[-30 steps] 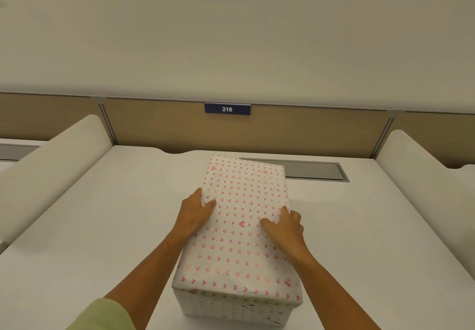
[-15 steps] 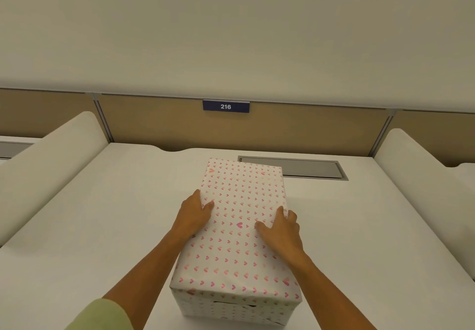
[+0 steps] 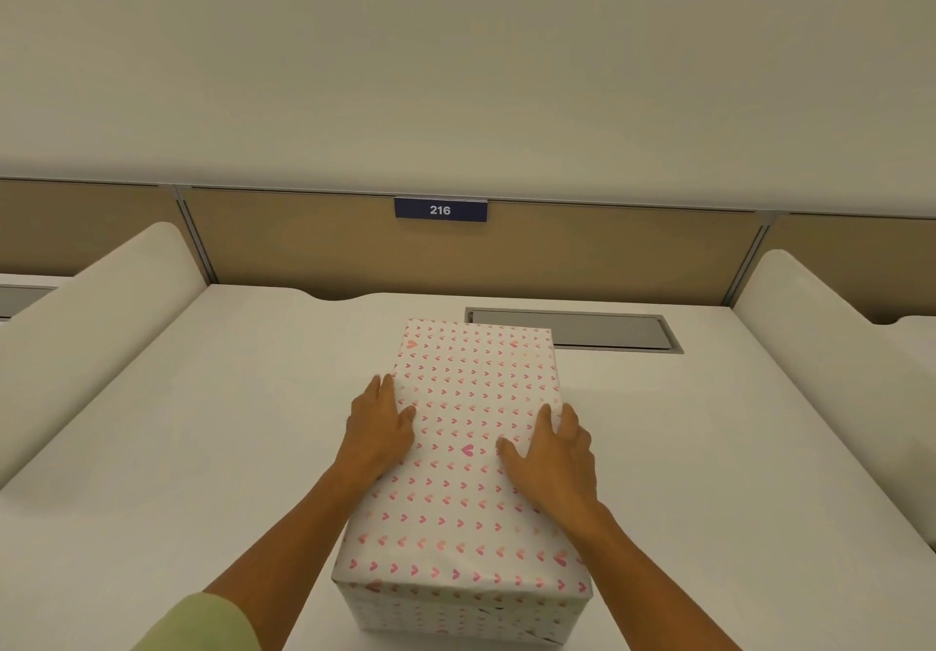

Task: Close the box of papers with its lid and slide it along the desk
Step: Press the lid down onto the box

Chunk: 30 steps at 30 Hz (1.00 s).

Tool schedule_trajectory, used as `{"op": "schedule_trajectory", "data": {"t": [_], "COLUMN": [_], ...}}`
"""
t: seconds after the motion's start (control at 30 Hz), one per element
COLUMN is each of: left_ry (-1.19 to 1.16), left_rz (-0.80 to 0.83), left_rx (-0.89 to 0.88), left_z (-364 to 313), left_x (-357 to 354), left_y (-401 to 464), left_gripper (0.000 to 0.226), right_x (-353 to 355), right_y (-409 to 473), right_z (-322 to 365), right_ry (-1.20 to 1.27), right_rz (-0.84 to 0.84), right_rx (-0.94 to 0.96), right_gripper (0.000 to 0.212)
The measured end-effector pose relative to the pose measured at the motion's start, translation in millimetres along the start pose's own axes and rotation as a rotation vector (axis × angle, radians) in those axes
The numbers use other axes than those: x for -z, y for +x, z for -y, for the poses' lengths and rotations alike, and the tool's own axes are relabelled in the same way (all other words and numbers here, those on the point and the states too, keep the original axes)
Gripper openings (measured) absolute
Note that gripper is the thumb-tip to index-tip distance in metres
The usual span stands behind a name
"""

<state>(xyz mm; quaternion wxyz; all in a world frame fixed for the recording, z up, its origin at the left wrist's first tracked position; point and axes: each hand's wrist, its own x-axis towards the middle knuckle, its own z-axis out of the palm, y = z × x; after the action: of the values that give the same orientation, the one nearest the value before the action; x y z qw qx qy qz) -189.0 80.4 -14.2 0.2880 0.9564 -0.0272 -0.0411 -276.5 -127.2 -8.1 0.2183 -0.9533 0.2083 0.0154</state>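
Fingers of both hands lie flat and spread, gripping nothing: the left hand presses the left edge of the lid, the right hand its right side, palms down (likely to seat the lid and steer a push). With its lid on, the heart-patterned box sits mid-desk, far end just short of the grey cable hatch. Beyond, a partition bears the tag 216.

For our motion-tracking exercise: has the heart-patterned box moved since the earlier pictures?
Yes. The box has slid slightly toward the person: more of the left end of the grey desk hatch now shows beyond its far edge.
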Motion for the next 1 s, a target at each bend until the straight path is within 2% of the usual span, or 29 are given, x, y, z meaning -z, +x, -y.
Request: {"op": "schedule_trajectory", "data": {"t": [0.1,0.23,0.37,1.0], "left_ry": [0.213,0.353,0.402,0.494], "left_rz": [-0.049,0.055,0.078,0.019], "left_rx": [-0.191,-0.304,-0.304,-0.337], "left_z": [-9,-17,-11,2], "left_x": [-2,-13,-20,-35], "left_y": [3,6,9,13], "left_gripper": [0.071,0.081,0.090,0.084], "right_x": [-2,-5,-12,-32], "right_y": [9,21,28,35], "right_z": [3,5,1,-7], "right_ry": [-0.112,-0.191,-0.225,-0.298], "right_rz": [-0.041,-0.005,0.010,-0.043], "right_rx": [0.150,0.241,0.266,0.281], "right_gripper": [0.096,0.106,0.112,0.113]}}
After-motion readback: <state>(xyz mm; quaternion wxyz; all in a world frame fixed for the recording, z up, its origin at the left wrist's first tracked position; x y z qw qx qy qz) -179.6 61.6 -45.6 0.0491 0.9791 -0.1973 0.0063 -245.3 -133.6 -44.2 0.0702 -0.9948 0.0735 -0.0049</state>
